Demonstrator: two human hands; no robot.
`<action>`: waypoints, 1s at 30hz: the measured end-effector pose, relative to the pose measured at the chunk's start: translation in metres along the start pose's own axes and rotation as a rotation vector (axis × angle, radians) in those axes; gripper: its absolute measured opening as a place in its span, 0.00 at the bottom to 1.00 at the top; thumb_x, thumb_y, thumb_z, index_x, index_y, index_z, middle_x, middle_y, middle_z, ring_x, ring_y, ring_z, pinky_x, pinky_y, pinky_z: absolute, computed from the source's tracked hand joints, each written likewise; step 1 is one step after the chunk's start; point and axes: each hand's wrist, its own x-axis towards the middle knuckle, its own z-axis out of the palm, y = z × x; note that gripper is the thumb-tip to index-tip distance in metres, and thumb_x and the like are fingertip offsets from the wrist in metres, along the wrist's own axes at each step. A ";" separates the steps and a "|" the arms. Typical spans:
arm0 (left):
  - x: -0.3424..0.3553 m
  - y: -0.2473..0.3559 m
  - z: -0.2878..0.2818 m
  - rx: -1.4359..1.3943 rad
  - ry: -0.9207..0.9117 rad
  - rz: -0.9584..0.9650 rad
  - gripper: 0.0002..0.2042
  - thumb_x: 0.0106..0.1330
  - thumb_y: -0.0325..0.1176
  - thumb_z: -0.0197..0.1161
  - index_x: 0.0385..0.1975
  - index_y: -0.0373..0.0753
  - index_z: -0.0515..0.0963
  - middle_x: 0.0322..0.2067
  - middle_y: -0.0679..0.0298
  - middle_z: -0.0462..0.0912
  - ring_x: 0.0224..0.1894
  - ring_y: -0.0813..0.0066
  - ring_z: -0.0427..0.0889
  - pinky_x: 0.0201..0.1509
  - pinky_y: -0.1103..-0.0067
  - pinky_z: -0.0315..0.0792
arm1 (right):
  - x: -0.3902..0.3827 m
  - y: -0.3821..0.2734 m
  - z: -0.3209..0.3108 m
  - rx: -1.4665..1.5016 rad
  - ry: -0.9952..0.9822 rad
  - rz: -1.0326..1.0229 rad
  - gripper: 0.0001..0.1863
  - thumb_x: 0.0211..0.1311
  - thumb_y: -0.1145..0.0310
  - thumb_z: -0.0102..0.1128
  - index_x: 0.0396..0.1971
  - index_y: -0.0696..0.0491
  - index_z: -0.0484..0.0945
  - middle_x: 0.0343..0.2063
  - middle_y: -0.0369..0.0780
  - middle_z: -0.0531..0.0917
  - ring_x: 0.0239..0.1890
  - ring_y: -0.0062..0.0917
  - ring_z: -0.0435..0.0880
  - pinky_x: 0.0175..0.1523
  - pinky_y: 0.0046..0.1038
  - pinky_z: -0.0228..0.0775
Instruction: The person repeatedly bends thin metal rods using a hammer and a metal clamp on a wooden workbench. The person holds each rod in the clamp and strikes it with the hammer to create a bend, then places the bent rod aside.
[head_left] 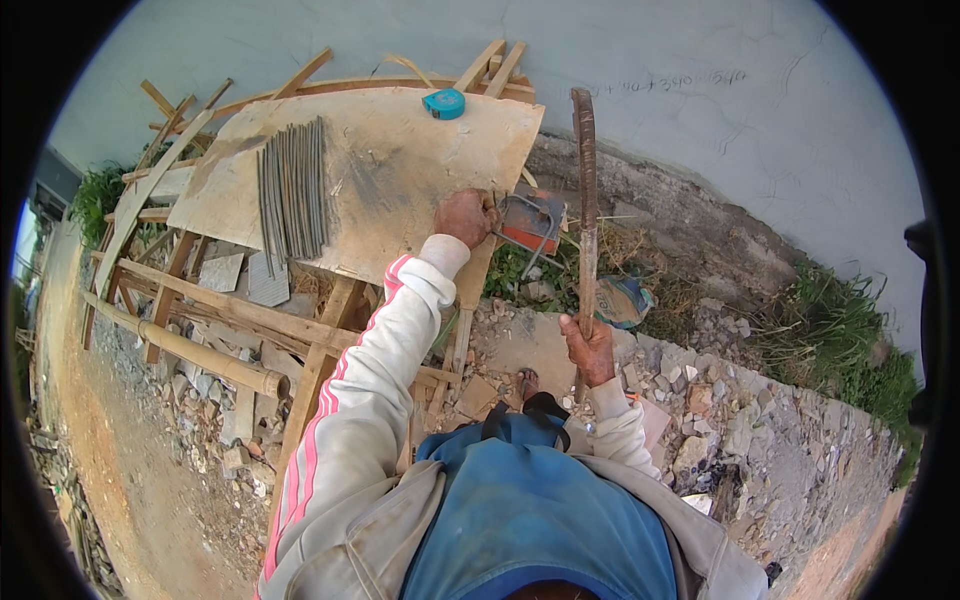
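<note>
My left hand (pixel 467 217) is a closed fist at the right edge of a plywood board (pixel 390 150). From it sticks out a thin steel rod (pixel 545 240), bent into an angular loop, which the fist appears to grip. My right hand (pixel 588 350) is wrapped round the lower part of a long, rusty metal bar (pixel 587 210). The bar stands out ahead of me, its far end bent over slightly. On the board lies a row of several straight steel rods (pixel 292 190), left of my left hand. A teal tape measure (pixel 444 103) rests near the board's far edge.
Rough timbers (pixel 230 300) and a bamboo pole (pixel 190 345) make up the frame under and beside the board. Behind it rises a pale wall (pixel 700 60). A reddish flat piece (pixel 540 215) shows below the loop. Rubble (pixel 720 400) and grass (pixel 830 320) cover the ground at right.
</note>
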 end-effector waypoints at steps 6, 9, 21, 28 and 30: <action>-0.011 0.005 0.009 -0.039 0.077 -0.061 0.10 0.53 0.36 0.63 0.31 0.36 0.81 0.31 0.48 0.83 0.38 0.49 0.83 0.44 0.61 0.76 | 0.061 -0.023 0.052 0.210 -0.022 0.129 0.18 0.68 0.51 0.64 0.28 0.51 0.77 0.11 0.27 0.66 0.09 0.13 0.61 0.13 0.21 0.49; -0.015 0.007 0.011 -0.054 0.084 -0.059 0.11 0.53 0.37 0.63 0.29 0.36 0.77 0.30 0.47 0.81 0.37 0.47 0.81 0.43 0.59 0.73 | 0.069 -0.033 0.060 0.315 -0.069 0.169 0.16 0.69 0.55 0.63 0.31 0.53 0.75 0.15 0.33 0.74 0.06 0.14 0.62 0.10 0.21 0.52; -0.011 0.004 0.019 -0.612 0.134 -0.151 0.12 0.57 0.37 0.63 0.33 0.34 0.79 0.32 0.56 0.84 0.36 0.65 0.83 0.44 0.70 0.75 | 0.089 -0.071 0.047 0.424 -0.127 0.030 0.10 0.70 0.63 0.62 0.36 0.54 0.78 0.21 0.34 0.79 0.09 0.13 0.65 0.12 0.19 0.56; -0.046 0.010 0.016 -0.892 0.197 -0.103 0.27 0.62 0.29 0.62 0.63 0.38 0.69 0.30 0.66 0.79 0.35 0.79 0.76 0.40 0.82 0.71 | 0.131 -0.079 0.000 0.299 -0.296 0.043 0.14 0.69 0.59 0.65 0.39 0.56 0.81 0.18 0.32 0.77 0.10 0.11 0.64 0.13 0.19 0.53; -0.052 0.012 0.018 -0.818 0.179 -0.167 0.23 0.63 0.29 0.61 0.60 0.37 0.70 0.30 0.66 0.79 0.33 0.79 0.76 0.39 0.81 0.71 | 0.145 -0.082 -0.007 0.256 -0.328 0.077 0.14 0.69 0.60 0.64 0.37 0.57 0.81 0.17 0.32 0.76 0.10 0.11 0.64 0.13 0.19 0.53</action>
